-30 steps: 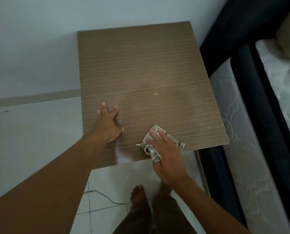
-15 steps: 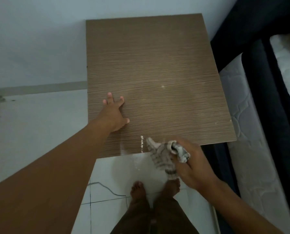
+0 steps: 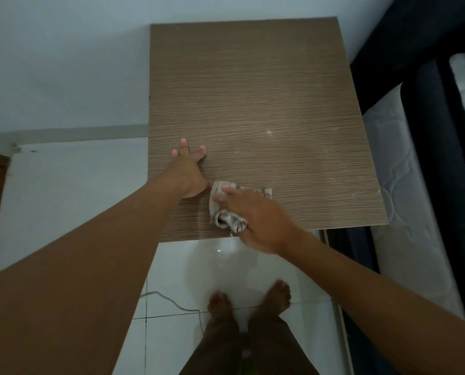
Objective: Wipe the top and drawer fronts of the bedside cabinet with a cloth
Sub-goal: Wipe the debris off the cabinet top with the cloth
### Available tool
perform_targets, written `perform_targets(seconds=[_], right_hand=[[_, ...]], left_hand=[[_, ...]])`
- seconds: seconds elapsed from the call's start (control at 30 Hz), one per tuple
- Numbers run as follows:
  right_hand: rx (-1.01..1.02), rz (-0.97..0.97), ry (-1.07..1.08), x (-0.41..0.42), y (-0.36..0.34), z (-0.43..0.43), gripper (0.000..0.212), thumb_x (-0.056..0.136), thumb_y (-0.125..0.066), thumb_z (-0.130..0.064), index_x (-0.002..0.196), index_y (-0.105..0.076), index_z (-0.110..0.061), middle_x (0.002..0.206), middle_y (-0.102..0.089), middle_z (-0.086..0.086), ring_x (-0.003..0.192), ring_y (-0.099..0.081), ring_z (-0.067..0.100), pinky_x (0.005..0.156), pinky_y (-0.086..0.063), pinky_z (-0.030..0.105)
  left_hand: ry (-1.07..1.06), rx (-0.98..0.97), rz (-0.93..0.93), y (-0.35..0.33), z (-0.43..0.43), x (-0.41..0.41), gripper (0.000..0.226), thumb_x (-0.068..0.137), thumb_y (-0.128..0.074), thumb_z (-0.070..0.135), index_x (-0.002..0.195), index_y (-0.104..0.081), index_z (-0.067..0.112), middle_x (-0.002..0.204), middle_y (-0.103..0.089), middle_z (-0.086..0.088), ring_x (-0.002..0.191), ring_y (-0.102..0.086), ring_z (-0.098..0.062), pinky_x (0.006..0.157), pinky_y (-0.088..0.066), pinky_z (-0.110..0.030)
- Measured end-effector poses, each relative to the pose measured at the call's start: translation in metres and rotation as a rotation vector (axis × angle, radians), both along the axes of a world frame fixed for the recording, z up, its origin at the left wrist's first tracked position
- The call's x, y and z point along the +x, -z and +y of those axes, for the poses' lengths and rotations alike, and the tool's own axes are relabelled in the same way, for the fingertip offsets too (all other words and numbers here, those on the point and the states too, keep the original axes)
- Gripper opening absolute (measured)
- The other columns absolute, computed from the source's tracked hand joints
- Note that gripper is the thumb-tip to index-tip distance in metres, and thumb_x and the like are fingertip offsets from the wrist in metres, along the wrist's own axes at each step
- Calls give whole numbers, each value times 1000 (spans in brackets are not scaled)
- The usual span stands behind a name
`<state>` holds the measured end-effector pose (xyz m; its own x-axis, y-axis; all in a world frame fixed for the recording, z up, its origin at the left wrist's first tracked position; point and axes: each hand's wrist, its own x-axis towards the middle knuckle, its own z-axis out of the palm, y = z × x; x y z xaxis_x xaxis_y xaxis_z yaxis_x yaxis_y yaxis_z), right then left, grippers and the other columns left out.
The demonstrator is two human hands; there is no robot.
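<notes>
Head view: the left hand (image 3: 189,175) lies flat, fingers spread, on the cabinet top (image 3: 258,104) near its left front edge, holding nothing. Just beside its thumb, to the right, the right hand (image 3: 255,215) presses a crumpled checked cloth (image 3: 227,203) onto the top, fingers laid over it and a bunched end gripped under the palm at the front edge. Beyond both hands the wood-grain top is bare with a pale spot (image 3: 269,132). The drawer fronts are hidden. Below the hands, bare feet (image 3: 248,301) stand on white tiles; a mattress (image 3: 404,185) lies right of the right hand.
</notes>
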<state>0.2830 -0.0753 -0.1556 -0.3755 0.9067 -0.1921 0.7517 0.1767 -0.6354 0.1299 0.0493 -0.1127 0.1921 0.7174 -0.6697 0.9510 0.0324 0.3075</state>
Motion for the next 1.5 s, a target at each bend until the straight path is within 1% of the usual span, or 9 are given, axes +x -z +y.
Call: perform_targets(seconds=[0.2,0.3,0.43,0.57,0.73,0.9,1.03,1.3,1.5], right_hand=[[-89,141,-111,-6,-14,-59,44,78,-57,-19,121,-63,-17,121,-67,4,110,-62,17,96,-50,38],[-135,359,123,-2,-32,-81,35,79,-55,-10,112,-64,-17,103,-70,-2,90,-67,15,75,-55,39],[1,575,623,20,-59,-88,20,94,-51,-5,99,-69,-13,93,-71,-3,87,-69,19,73,-58,45],[183,414,1141,63,-77,-77,25,94,-48,-7,83,-63,-24,76,-70,-10,73,-67,5,68,-58,30],[405,-11,1365,121,-80,-48,33,90,-36,-33,104,-60,-14,88,-61,2,78,-53,16,65,-33,25],[60,-186,1206,162,-37,-19,33,98,-39,-29,120,-57,-13,113,-64,13,105,-60,33,84,-45,36],[50,-119,1080,145,-4,-25,49,100,-43,-19,148,-36,-12,152,-39,11,142,-33,26,116,-21,36],[175,-201,787,81,13,-60,56,87,-48,-5,142,-43,-6,147,-45,12,140,-34,28,115,-26,49],[169,-138,671,15,19,-63,51,91,-35,-22,139,-49,-17,150,-43,4,145,-23,15,120,-13,35]], left_hand=[[-9,-5,-8,0,-1,1,88,90,-67,25,155,-7,29,161,20,-2,149,12,-26,119,-6,-44],[-4,-4,-6,1,1,0,89,90,-67,25,155,-7,28,161,20,-3,149,12,-27,119,-7,-45],[12,1,12,3,3,0,89,89,-67,27,155,-8,28,161,19,-4,149,11,-28,119,-6,-45],[17,12,23,4,3,0,88,89,-67,28,155,-9,28,162,19,-4,149,10,-28,119,-5,-45],[35,25,26,6,4,-1,89,89,-67,29,155,-9,26,162,18,-6,149,9,-30,119,-5,-44],[44,21,37,10,5,-1,90,88,-68,30,155,-7,27,161,19,-6,149,11,-29,119,-5,-46],[39,17,34,12,6,-1,91,88,-69,30,155,-8,28,161,19,-6,149,10,-30,119,-5,-46],[18,4,15,11,5,0,90,88,-68,28,155,-8,28,161,19,-5,149,11,-28,119,-5,-45],[11,11,-3,11,3,-2,90,88,-68,28,155,-8,29,161,19,-3,149,11,-26,119,-6,-45]])
